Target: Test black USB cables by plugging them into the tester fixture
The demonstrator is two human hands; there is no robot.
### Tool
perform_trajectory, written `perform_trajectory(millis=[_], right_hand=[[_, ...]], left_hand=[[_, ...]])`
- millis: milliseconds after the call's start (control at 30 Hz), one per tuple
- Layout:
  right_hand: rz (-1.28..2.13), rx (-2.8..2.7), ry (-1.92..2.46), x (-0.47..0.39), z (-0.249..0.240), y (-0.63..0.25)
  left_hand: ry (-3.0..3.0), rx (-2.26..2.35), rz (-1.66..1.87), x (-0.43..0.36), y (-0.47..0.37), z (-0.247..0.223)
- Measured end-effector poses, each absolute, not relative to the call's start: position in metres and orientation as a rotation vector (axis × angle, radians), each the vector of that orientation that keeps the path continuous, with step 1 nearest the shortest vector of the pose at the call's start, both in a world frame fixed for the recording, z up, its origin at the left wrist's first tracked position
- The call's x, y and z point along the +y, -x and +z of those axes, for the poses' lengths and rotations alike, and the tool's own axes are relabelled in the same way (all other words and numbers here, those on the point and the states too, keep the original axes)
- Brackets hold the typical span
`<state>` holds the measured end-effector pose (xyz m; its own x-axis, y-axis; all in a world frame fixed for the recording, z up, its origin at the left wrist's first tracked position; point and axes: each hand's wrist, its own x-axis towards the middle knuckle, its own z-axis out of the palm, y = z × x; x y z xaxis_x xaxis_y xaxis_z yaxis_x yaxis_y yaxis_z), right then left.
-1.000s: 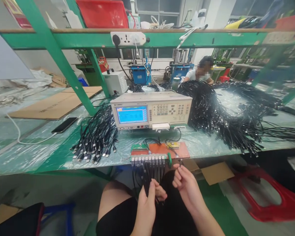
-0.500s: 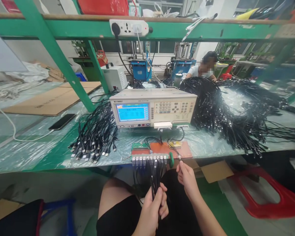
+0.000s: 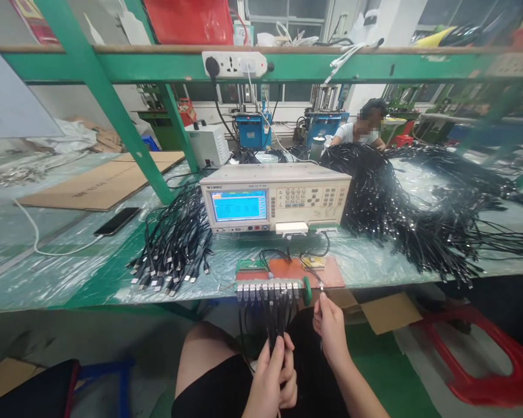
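My left hand [image 3: 273, 371] is closed around a bundle of black cables [image 3: 277, 319] below the table edge. Some cable ends sit in or against a row of connectors [image 3: 268, 290] along the front of an orange test board [image 3: 283, 268]. To the right, my right hand [image 3: 330, 322] pinches a small cable connector [image 3: 322, 287] at the board's front right corner, where a thin lead meets it. A green ring-shaped part [image 3: 307, 291] stands between the hands. Behind the board is a beige tester [image 3: 274, 197] with a lit blue screen, wired to the board.
Loose black cables [image 3: 169, 249] lie left of the tester, and a large heap of them [image 3: 375, 197] lies right. A phone [image 3: 117, 222] and cardboard [image 3: 100, 183] are at left. A green shelf beam [image 3: 314, 67] crosses above. A red stool [image 3: 483, 354] stands lower right; another person [image 3: 361, 128] sits behind.
The view has tilted slightly, so the scene sits a little lower in the picture. Both hands keep nearly the same places and grips.
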<state>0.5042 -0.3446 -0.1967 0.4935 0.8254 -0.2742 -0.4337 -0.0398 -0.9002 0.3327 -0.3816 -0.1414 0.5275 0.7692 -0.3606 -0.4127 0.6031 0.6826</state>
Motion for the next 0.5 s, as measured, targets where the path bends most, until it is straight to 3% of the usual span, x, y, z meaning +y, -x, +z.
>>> perform_trajectory(millis=[500], right_hand=[[1.030,-0.329,1.154,-0.341,-0.194,-0.500]], left_hand=[[-0.495,0.503,0.739,-0.403,-0.322,-0.154]])
